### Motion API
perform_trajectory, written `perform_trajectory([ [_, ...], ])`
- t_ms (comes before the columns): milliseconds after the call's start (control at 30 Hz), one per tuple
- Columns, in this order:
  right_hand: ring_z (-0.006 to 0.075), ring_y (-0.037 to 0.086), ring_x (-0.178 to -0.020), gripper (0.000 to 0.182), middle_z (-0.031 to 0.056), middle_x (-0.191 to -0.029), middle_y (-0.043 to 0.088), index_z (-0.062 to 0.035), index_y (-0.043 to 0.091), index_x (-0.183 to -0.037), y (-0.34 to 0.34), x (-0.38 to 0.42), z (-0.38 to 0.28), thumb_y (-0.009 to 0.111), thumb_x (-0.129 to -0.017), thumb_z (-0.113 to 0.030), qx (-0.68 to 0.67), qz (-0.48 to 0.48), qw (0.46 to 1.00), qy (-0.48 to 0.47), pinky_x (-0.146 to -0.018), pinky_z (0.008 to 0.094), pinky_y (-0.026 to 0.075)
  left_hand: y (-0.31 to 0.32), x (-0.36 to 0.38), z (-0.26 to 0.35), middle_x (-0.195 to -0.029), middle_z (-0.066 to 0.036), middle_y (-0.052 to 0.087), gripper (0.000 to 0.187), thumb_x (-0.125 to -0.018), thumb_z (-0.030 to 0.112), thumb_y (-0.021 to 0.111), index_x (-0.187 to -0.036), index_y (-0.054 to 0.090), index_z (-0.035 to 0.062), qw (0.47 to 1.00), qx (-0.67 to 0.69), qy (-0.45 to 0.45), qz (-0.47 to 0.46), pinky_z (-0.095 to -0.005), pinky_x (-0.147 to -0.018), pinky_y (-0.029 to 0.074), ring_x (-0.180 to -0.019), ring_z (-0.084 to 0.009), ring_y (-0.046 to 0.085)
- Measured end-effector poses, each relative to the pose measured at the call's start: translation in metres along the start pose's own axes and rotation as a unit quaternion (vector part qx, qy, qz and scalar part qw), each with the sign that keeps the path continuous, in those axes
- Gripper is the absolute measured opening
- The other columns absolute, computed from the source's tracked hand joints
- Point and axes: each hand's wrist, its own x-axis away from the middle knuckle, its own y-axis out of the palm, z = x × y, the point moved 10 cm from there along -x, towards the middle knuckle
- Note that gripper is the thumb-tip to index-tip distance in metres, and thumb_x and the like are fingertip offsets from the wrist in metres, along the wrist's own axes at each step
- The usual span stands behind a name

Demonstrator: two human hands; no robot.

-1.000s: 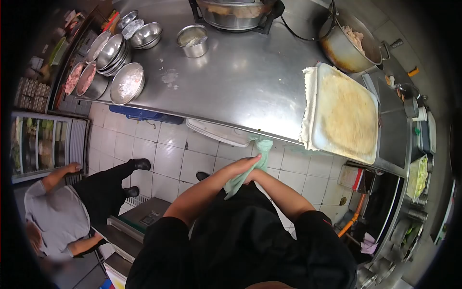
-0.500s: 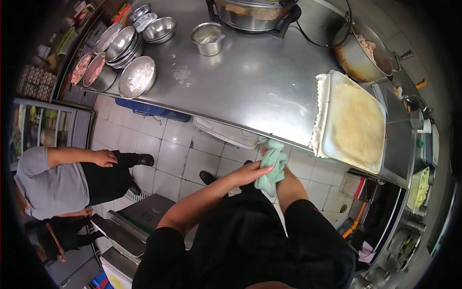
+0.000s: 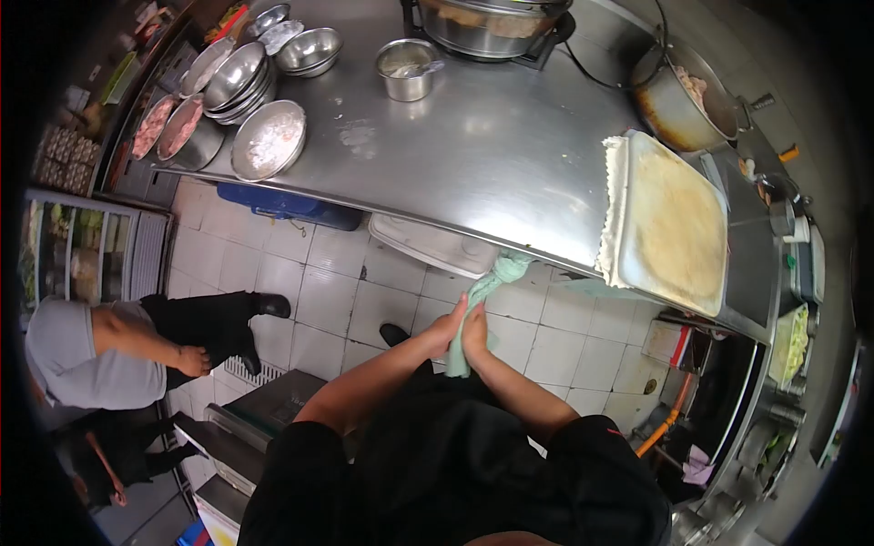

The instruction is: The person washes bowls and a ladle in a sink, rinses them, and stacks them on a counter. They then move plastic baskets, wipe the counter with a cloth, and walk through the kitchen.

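A pale green cloth (image 3: 492,280) runs down from just below the table's front edge, bunched at its upper end. What it hangs from there is hidden. My left hand (image 3: 446,331) and my right hand (image 3: 474,338) are close together around its lower part, one on each side, fingers closed against it. The cloth's loose end (image 3: 458,361) sticks out below my hands, in front of my black clothing.
A steel table (image 3: 492,173) holds metal bowls (image 3: 268,141), a small pot (image 3: 407,73), a large cooker (image 3: 496,27) and a floury board (image 3: 674,223). A stockpot (image 3: 687,96) stands behind. A co-worker in a grey shirt (image 3: 118,355) is at left.
My hands have drawn down and left, closer to my body, and the cloth is now stretched longer between them and the table edge. The co-worker's arm at left has moved lower.
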Motion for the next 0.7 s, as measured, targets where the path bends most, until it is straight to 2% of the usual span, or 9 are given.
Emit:
perform_trajectory([
  [33, 0.0414, 0.047, -0.121, 0.054, 0.0278, -0.127, 0.052, 0.0076, 0.044, -0.13, 0.007, 0.004, 0.001, 0.031, -0.1, -0.035, 0.075, -0.072, 0.994, -0.029, -0.103, 0.0435, 0.037, -0.012, -0.004, -0.001, -0.14, -0.02, 0.045, 0.101, -0.082, 0.082, 0.031, -0.146, 0.033, 0.0043, 0.998, -0.038, 0.011, 0.047, -0.0457, -0.103, 0.038, -0.127, -0.0327, 0.046],
  [133, 0.0436, 0.048, -0.118, 0.051, 0.0262, -0.121, 0.055, 0.0063, 0.048, -0.124, -0.006, 0.003, 0.022, 0.035, -0.099, -0.036, 0.103, 0.044, 0.99, -0.085, -0.103, 0.0441, 0.037, -0.018, 0.006, 0.01, -0.14, -0.018, 0.045, 0.092, -0.088, 0.076, 0.028, -0.144, 0.035, 0.0029, 0.997, -0.055, 0.022, 0.05, -0.0377, -0.105, 0.036, -0.127, -0.0274, 0.045],
  [233, 0.0418, 0.053, -0.11, 0.048, 0.0228, -0.114, 0.058, 0.0034, 0.05, -0.121, -0.007, 0.004, 0.065, 0.038, -0.098, -0.037, 0.023, 0.024, 0.998, 0.057, -0.099, 0.0456, 0.041, -0.002, 0.021, 0.019, -0.143, -0.016, 0.041, 0.086, -0.092, 0.07, 0.028, -0.143, 0.036, 0.002, 0.99, -0.112, 0.072, 0.046, -0.0351, -0.107, 0.033, -0.129, -0.0252, 0.042],
  [300, 0.0344, 0.057, -0.11, 0.046, 0.0203, -0.117, 0.06, 0.0011, 0.052, -0.122, 0.037, 0.025, 0.06, 0.043, -0.097, -0.035, -0.393, -0.164, 0.847, 0.319, -0.096, 0.0469, 0.045, 0.017, 0.034, 0.032, -0.149, -0.018, 0.034, 0.085, -0.094, 0.067, 0.03, -0.145, 0.029, -0.001, 0.958, -0.231, 0.169, 0.033, -0.0336, -0.112, 0.027, -0.137, -0.0282, 0.034],
  [333, 0.0277, 0.061, -0.106, 0.045, 0.0176, -0.118, 0.062, 0.0003, 0.056, -0.123, 0.044, 0.02, 0.053, 0.047, -0.096, -0.035, -0.425, -0.216, 0.814, 0.332, -0.09, 0.0455, 0.05, 0.025, 0.041, 0.037, -0.15, -0.024, 0.029, 0.082, -0.092, 0.058, 0.046, -0.147, 0.025, 0.0002, 0.894, -0.393, 0.212, 0.034, -0.0358, -0.112, 0.027, -0.139, -0.0339, 0.031],
  [433, 0.0274, 0.062, -0.105, 0.045, 0.0171, -0.118, 0.062, 0.0002, 0.057, -0.121, 0.045, 0.006, 0.014, 0.048, -0.096, -0.036, -0.437, -0.321, 0.785, 0.299, -0.09, 0.0443, 0.05, 0.061, 0.099, 0.069, -0.149, -0.027, 0.028, 0.078, -0.09, 0.05, 0.055, -0.145, 0.03, 0.0011, 0.784, -0.575, 0.232, 0.034, -0.0386, -0.113, 0.027, -0.139, -0.0372, 0.028],
  [467, 0.0273, 0.062, -0.104, 0.045, 0.0169, -0.117, 0.063, 0.0002, 0.057, -0.12, 0.043, 0.002, 0.001, 0.048, -0.096, -0.036, -0.433, -0.35, 0.78, 0.285, -0.089, 0.044, 0.05, 0.07, 0.121, 0.087, -0.141, -0.022, 0.042, 0.062, -0.089, 0.042, 0.061, -0.134, 0.047, 0.0013, 0.763, -0.59, 0.257, 0.066, -0.0392, -0.108, 0.034, -0.132, -0.036, 0.039],
  [600, 0.0268, 0.063, -0.103, 0.045, 0.0162, -0.116, 0.063, 0.0002, 0.059, -0.118, 0.029, -0.005, -0.036, 0.049, -0.096, -0.038, -0.394, -0.437, 0.772, 0.24, -0.088, 0.0425, 0.051, 0.103, 0.158, 0.131, -0.112, -0.007, 0.06, 0.028, -0.086, 0.03, 0.066, -0.105, 0.065, 0.0091, 0.706, -0.591, 0.387, 0.053, -0.0371, -0.089, 0.045, -0.108, -0.0291, 0.055],
  [700, 0.0264, 0.063, -0.102, 0.045, 0.0157, -0.115, 0.064, 0.0001, 0.06, -0.117, 0.026, 0.006, -0.028, 0.049, -0.096, -0.039, -0.362, -0.466, 0.764, 0.263, -0.088, 0.0413, 0.052, 0.12, 0.12, 0.103, -0.098, -0.009, 0.066, 0.023, -0.086, 0.028, 0.06, -0.098, 0.068, 0.0093, 0.713, -0.649, 0.246, -0.097, -0.0375, -0.081, 0.048, -0.092, -0.027, 0.061],
])
